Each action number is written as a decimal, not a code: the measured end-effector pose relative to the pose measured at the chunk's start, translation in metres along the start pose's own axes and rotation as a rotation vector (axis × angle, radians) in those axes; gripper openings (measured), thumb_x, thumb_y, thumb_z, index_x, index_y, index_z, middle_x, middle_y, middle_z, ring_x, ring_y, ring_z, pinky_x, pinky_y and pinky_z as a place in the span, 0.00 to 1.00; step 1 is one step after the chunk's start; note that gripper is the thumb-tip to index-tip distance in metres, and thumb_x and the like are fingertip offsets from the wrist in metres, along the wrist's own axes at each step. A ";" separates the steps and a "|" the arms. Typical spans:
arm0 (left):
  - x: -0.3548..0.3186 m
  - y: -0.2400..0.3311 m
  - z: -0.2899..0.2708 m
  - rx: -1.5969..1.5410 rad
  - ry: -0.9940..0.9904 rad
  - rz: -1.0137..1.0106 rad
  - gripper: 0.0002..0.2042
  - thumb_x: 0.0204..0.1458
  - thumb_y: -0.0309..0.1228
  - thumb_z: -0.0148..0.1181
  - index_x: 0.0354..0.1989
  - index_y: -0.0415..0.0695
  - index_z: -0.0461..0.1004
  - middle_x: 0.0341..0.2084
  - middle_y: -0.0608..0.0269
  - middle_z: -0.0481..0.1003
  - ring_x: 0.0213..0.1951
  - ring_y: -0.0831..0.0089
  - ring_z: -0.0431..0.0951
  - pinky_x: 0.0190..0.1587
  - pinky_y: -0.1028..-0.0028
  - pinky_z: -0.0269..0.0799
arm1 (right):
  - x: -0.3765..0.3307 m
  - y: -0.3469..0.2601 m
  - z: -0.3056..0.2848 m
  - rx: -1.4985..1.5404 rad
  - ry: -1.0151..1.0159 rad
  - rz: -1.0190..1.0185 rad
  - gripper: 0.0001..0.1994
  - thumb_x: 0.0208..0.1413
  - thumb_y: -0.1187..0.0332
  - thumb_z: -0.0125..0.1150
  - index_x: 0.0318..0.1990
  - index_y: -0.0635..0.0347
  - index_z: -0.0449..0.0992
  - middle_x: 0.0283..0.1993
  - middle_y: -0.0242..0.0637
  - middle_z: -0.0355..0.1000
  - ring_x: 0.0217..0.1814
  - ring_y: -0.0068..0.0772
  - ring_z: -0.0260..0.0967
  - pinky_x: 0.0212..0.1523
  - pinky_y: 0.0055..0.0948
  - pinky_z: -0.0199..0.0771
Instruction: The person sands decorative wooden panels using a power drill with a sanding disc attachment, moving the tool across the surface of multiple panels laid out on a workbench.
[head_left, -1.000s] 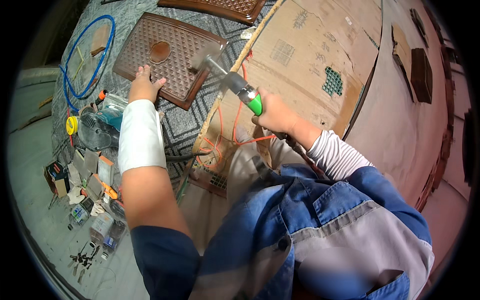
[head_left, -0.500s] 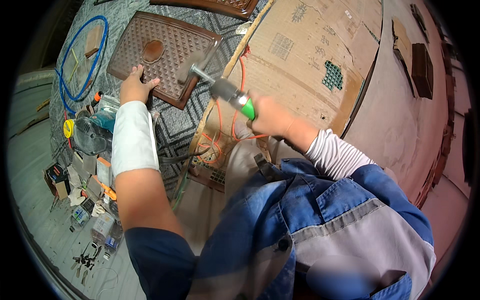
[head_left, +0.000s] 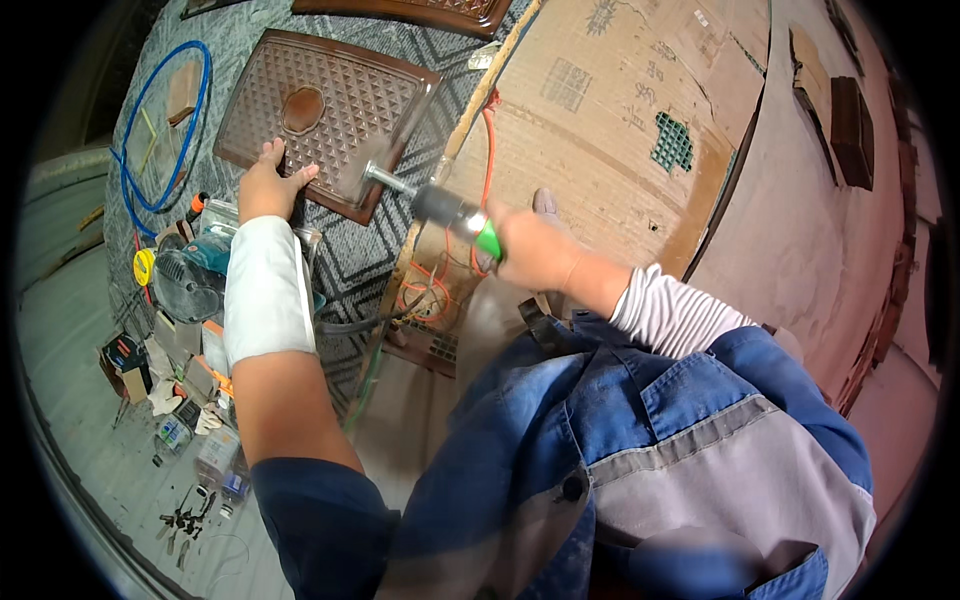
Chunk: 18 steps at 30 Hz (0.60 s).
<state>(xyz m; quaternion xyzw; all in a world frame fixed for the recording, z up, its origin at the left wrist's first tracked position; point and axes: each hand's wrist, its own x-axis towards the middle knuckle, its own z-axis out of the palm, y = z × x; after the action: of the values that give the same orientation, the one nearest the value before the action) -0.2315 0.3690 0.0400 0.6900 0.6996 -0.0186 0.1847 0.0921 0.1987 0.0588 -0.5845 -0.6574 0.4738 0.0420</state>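
A brown wooden panel with a carved diamond pattern and a smooth oval in the middle lies on a patterned grey cloth. My left hand rests on its near left edge, fingers spread. In my right hand is a handheld rotary grinder with a dark body, a green band and a thin metal shaft. The shaft's blurred head is over the panel's near right part; I cannot tell whether it touches.
Left of the panel lies a coiled blue hose. A teal power tool, a yellow tape measure and bottles crowd the near left. Orange tubing crosses flattened cardboard on the right. Another brown panel lies beyond.
The grinder's head has moved a little left and nearer to me across the panel, with my right hand following slightly. My left hand stays on the panel's edge.
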 end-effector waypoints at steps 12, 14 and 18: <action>-0.007 0.003 0.002 -0.052 0.007 -0.012 0.46 0.40 0.46 0.77 0.66 0.36 0.64 0.68 0.44 0.59 0.69 0.57 0.61 0.69 0.66 0.59 | 0.022 0.026 -0.035 0.072 0.076 0.033 0.23 0.41 0.73 0.66 0.47 0.65 0.67 0.35 0.61 0.75 0.42 0.64 0.74 0.42 0.50 0.74; -0.008 0.004 0.001 -0.015 -0.007 -0.013 0.47 0.41 0.49 0.76 0.67 0.35 0.62 0.69 0.43 0.58 0.69 0.57 0.61 0.68 0.66 0.60 | 0.018 0.028 -0.027 -0.021 0.020 0.026 0.23 0.41 0.72 0.67 0.46 0.65 0.66 0.35 0.61 0.75 0.42 0.64 0.74 0.41 0.50 0.74; -0.007 0.006 0.000 0.015 -0.006 0.004 0.47 0.42 0.50 0.75 0.67 0.34 0.61 0.69 0.42 0.58 0.69 0.57 0.61 0.68 0.66 0.59 | 0.029 0.038 -0.041 0.100 0.142 0.043 0.22 0.41 0.73 0.65 0.46 0.66 0.66 0.34 0.61 0.74 0.41 0.64 0.74 0.40 0.49 0.74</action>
<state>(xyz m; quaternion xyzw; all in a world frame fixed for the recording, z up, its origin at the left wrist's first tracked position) -0.2254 0.3624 0.0431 0.6929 0.6974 -0.0254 0.1817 0.1358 0.2407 0.0414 -0.6278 -0.6155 0.4642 0.1071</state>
